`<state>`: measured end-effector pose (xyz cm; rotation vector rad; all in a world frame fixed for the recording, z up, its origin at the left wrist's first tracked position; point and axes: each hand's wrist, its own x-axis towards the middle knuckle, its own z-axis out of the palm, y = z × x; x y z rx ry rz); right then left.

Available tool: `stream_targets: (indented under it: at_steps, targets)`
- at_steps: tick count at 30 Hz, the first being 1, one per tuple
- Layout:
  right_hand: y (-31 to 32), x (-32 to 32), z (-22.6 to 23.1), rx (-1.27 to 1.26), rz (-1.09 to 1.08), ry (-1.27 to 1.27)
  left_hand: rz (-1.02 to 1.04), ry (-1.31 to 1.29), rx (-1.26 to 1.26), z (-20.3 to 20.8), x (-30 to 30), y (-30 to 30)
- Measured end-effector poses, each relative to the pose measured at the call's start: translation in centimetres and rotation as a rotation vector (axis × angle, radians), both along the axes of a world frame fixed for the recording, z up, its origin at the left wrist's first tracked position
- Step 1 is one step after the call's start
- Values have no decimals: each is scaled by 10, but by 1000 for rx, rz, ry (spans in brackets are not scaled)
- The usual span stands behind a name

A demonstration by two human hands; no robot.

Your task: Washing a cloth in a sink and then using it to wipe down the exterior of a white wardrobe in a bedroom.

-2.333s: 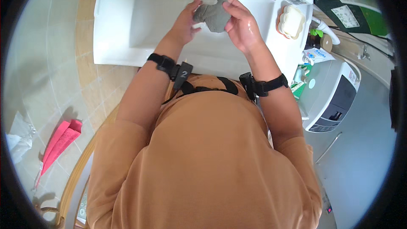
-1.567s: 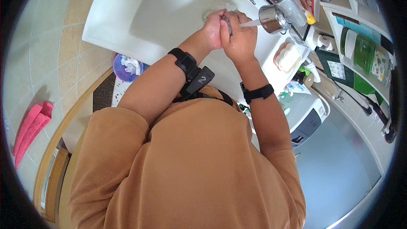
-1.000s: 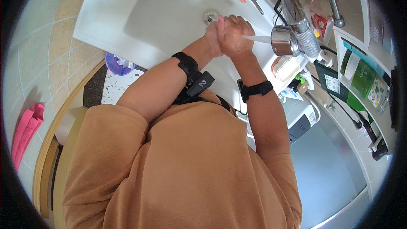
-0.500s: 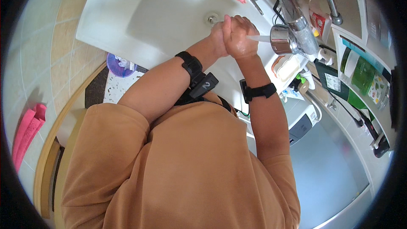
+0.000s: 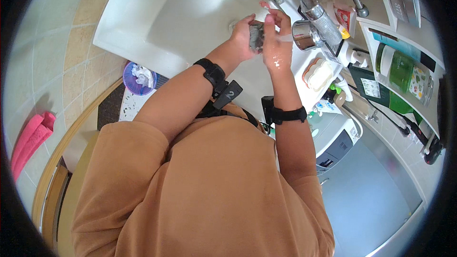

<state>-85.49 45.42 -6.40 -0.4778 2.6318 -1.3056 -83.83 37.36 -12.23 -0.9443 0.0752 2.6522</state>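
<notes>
My left hand (image 5: 243, 36) and my right hand (image 5: 277, 40) meet over a white washbasin (image 5: 200, 24), under a chrome tap (image 5: 307, 34). Between them sits a small grey, crumpled-looking wet thing (image 5: 256, 37), whose kind I cannot make out. My left hand's fingers curl round its left side, while my right thumb lies along its right side. A stream of water (image 5: 284, 38) runs from the tap onto my right hand, and the skin there shines wet. Just beyond my right fingertips, a small pinkish-red piece (image 5: 264, 4) rests on the basin.
A soap dish (image 5: 318, 74) and a white pump bottle (image 5: 356, 58) stand right of the basin. A shelf (image 5: 402, 85) with green containers juts in at right. Below the basin's left end is a purple bin (image 5: 138, 78); a pink cloth (image 5: 33, 138) hangs on the tiled wall.
My clasped hands have come slightly apart, and the grey thing now shows between them. My right hand has turned so that its thumb points away from me. The view has shifted a little.
</notes>
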Motion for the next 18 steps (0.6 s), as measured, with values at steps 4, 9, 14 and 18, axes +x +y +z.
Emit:
stream_targets:
  at_steps: [4,9,14,18]
  targets:
    - [9,-24,-16,-118,-5,-46,-41,-59,-71,11,1,-7]
    - [12,-29,-10,35,102,342,-53,-66,-81,21,3,-8]
    - [3,-13,14,49,91,160,-65,-55,-89,22,6,-8]
    - [6,8,-1,254,285,474,-10,-16,69,16,5,0]
